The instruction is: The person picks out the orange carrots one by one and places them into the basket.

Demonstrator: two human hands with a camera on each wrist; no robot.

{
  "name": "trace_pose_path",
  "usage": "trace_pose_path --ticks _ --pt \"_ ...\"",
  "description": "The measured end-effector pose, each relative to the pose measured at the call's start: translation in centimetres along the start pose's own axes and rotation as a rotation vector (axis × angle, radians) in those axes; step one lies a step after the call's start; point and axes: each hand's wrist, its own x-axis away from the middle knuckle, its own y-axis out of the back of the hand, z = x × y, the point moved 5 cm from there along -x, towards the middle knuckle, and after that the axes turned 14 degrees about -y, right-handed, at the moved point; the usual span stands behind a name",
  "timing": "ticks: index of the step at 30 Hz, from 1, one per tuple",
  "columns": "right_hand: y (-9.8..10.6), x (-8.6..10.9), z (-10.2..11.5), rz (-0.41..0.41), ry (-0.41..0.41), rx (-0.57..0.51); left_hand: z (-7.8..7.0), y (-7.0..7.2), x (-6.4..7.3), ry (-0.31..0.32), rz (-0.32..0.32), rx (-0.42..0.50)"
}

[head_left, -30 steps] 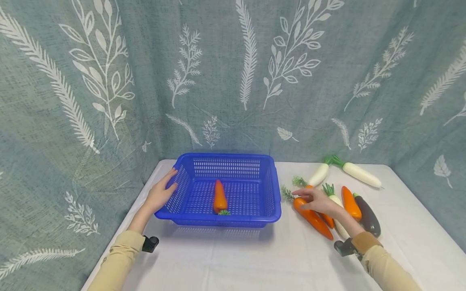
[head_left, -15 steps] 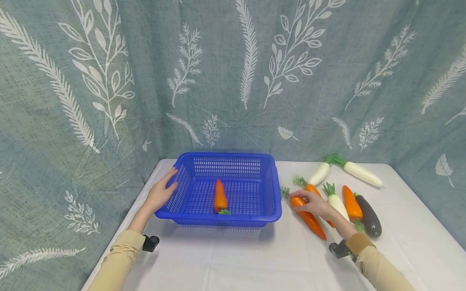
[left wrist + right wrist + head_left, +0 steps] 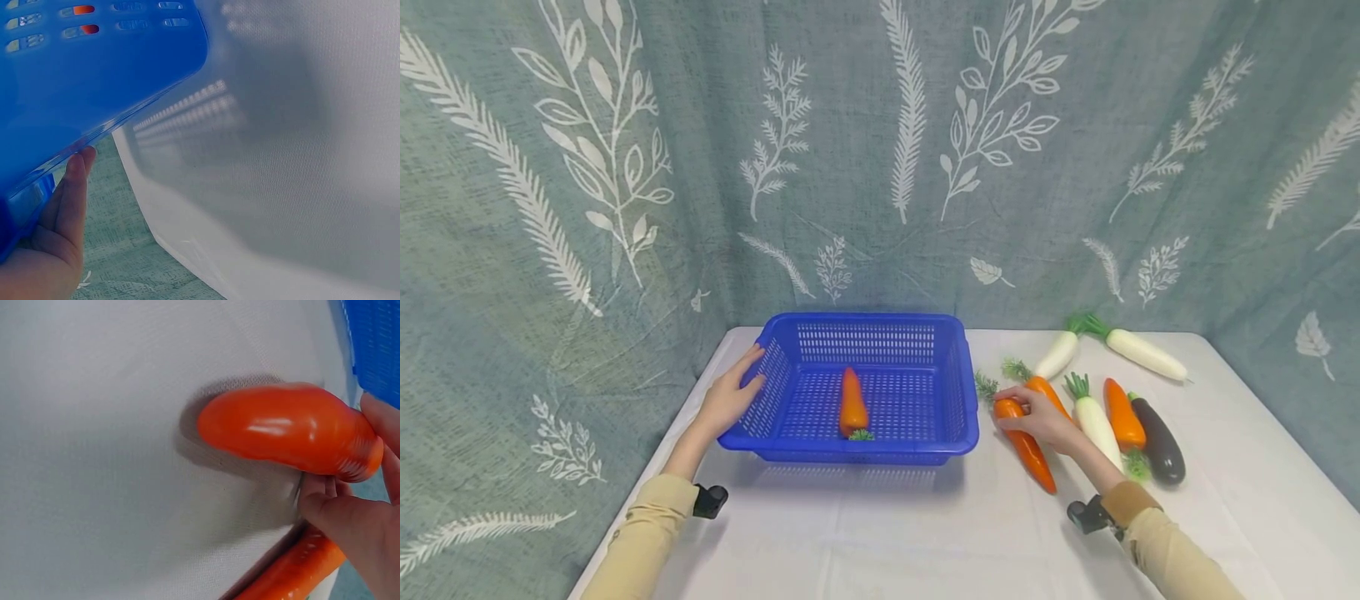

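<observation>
My right hand [image 3: 1037,415] grips an orange carrot [image 3: 1032,458] near its thick leafy end, right of the basket. In the right wrist view, fingers and thumb lie on either side of the carrot [image 3: 269,425], its tapered end pointing away from the hand. At the left side of the blue plastic basket [image 3: 850,450], my left hand [image 3: 728,407] rests against the rim with its fingers fairly straight. The left wrist view has the fingertips right at the basket's edge [image 3: 100,131]. Inside the basket lies one carrot [image 3: 852,407] with a green tuft.
Another carrot [image 3: 1048,393] lies behind my right hand. Farther right are a white radish [image 3: 1097,429], a carrot [image 3: 1123,417] and an eggplant [image 3: 1159,442]. Two more white radishes, one leaning left [image 3: 1058,357] and one right [image 3: 1146,354], lie at the back before the curtain [image 3: 865,167].
My right hand has closed on the front carrot and moved slightly left with it, away from the other vegetables. The left hand and basket have stayed in place.
</observation>
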Motion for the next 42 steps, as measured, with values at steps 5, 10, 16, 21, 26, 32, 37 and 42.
trace_pose_path --ticks 5,10,16,21,26,32,37,42 --pt "-0.02 0.10 0.01 0.007 -0.007 -0.010 0.07 0.00 0.31 -0.050 -0.041 0.020" --pt "-0.02 -0.03 -0.13 -0.006 -0.033 -0.006 0.12 0.00 0.19 -0.043 -0.039 0.013" --pt "-0.02 -0.39 -0.35 -0.015 -0.057 0.002 -0.04 0.05 0.06 -0.007 -0.010 0.005" --pt "-0.02 -0.54 -0.33 -0.020 -0.065 0.002 0.08 0.14 0.30 -0.067 -0.056 0.020" --pt "0.03 -0.42 -0.34 -0.013 -0.074 0.001 -0.10 0.08 0.12 -0.037 -0.032 0.031" --pt "0.02 -0.41 -0.42 -0.011 -0.075 -0.007 -0.49 0.22 -0.01 0.008 0.001 0.003" --pt "0.02 -0.49 -0.53 -0.006 -0.085 -0.020 -0.40 0.15 -0.02 0.002 -0.002 -0.004" --pt "-0.07 -0.43 -0.36 -0.004 -0.085 -0.015 -0.51 0.14 0.05 0.005 -0.008 -0.004"
